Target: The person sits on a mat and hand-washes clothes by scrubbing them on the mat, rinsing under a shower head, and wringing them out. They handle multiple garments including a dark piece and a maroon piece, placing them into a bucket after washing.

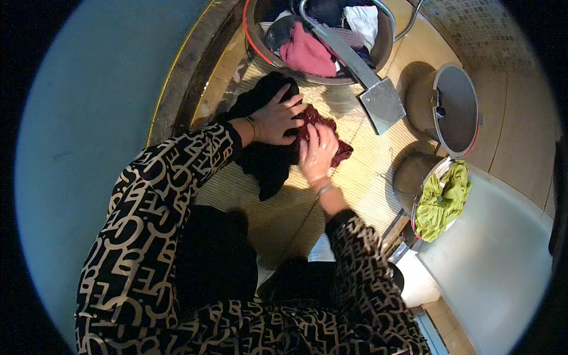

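A black cloth (266, 166) lies spread on the ridged, wet-looking floor before me. Against its right side is a dark red cloth (344, 153), crumpled and shiny. My left hand (279, 117) rests on the black cloth with fingers spread, their tips at the edge of the red one. My right hand (318, 151) presses on the red cloth with its fingers bent and looks wet. Whether either hand pinches any fabric cannot be made out. Under the palms the cloths are hidden.
A large basin (293, 73) of mixed clothes stands ahead, with a square shower head (381, 106) and metal hose over its rim. Two buckets stand at right, one upper (419, 104) and one lower (401, 179) with green cloth (443, 199). A raised dark ledge (177, 88) runs along the left.
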The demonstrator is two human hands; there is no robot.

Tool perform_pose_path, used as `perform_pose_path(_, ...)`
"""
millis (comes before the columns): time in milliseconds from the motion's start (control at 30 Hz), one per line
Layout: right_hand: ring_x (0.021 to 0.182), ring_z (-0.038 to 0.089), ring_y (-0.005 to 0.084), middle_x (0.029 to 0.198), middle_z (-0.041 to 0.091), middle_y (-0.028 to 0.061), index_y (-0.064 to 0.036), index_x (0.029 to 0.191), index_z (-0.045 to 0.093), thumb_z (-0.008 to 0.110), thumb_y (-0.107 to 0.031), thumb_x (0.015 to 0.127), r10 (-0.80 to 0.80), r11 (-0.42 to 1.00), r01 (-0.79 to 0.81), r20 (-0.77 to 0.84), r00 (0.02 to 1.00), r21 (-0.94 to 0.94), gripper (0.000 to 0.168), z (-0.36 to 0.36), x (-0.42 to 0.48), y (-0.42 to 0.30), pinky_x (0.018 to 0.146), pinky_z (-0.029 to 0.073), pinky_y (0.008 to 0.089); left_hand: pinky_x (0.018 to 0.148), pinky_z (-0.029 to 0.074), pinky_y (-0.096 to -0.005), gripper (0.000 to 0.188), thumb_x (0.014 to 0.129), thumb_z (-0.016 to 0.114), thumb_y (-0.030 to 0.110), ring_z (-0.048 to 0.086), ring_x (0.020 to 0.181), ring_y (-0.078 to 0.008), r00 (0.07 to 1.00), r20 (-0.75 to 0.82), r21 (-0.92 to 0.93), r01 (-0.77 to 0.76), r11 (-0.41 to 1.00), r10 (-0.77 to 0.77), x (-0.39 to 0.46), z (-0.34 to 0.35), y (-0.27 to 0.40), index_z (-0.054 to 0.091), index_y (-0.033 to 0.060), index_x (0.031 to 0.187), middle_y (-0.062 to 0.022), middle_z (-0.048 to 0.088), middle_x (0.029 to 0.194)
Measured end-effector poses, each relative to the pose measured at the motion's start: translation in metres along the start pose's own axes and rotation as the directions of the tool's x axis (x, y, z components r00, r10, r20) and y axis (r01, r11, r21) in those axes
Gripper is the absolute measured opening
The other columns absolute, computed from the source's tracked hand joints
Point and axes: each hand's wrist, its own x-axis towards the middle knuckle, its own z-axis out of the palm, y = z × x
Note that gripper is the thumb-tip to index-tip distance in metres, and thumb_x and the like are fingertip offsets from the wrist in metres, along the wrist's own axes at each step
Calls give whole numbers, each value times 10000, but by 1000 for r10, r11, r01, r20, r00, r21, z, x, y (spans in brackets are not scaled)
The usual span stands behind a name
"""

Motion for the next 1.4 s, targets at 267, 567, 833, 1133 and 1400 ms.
perform_pose_path(267, 1326, 489, 435, 1335, 622, 236, 54, 1221, 662, 759, -517, 877, 564, 807, -586, 198, 802, 71, 674, -31, 78, 76, 1126, 304, 605, 1185, 99, -743, 508, 817, 689, 411, 321, 1494, -380, 998, 58, 4, 10, 1000, -10, 7, -8, 0, 681, 109, 1225, -171, 395, 1594)
perform_pose_path(567, 933, 608, 364, 1031, 686, 142, 48, 1065, 674, 825, -135, 796, 425, 808, -475, 212, 880, 349, 358, -49, 64, 61, 877, 505, 402, 1205, 186, -627, 300, 766, 675, 276, 416, 1391, -354, 992, 113, -22, -46, 999, 48, 7, -25, 17, 717, 57, 966, -133, 495, 1343)
perform_pose_path(833, 966, 661, 251, 1103, 706, 116, -8, 1083, 681, 634, -84, 959, 739, 579, -319, -319, 593, 750, 153, -23, 69, 158, 912, 514, 363, 1183, 322, -536, 229, 783, 691, 176, 515, 1318, -281, 980, -62, 51, -188, 981, 191, 20, -9, 27, 681, 63, 981, -100, 629, 1137)
perform_pose_path(1133, 840, 604, 334, 865, 590, 136, -43, 929, 580, 753, -118, 776, 76, 972, -27, -209, 975, 232, 243, 4, 57, 15, 779, 497, 425, 1218, 226, -553, 434, 872, 666, 368, 491, 1334, -284, 978, 184, -75, -82, 994, 95, 21, -6, 20, 695, 122, 1228, -91, 646, 1300)
perform_pose_path(1400, 1390, 480, 328, 1509, 486, 254, -17, 1414, 535, 496, -367, 1013, 660, -13, -734, 557, 504, 679, 534, 10, 86, 164, 1119, 448, 436, 1212, 265, -566, 434, 881, 638, 353, 400, 1460, -318, 958, 130, 10, -258, 966, 255, 56, -2, 19, 698, 117, 1240, -77, 542, 1499)
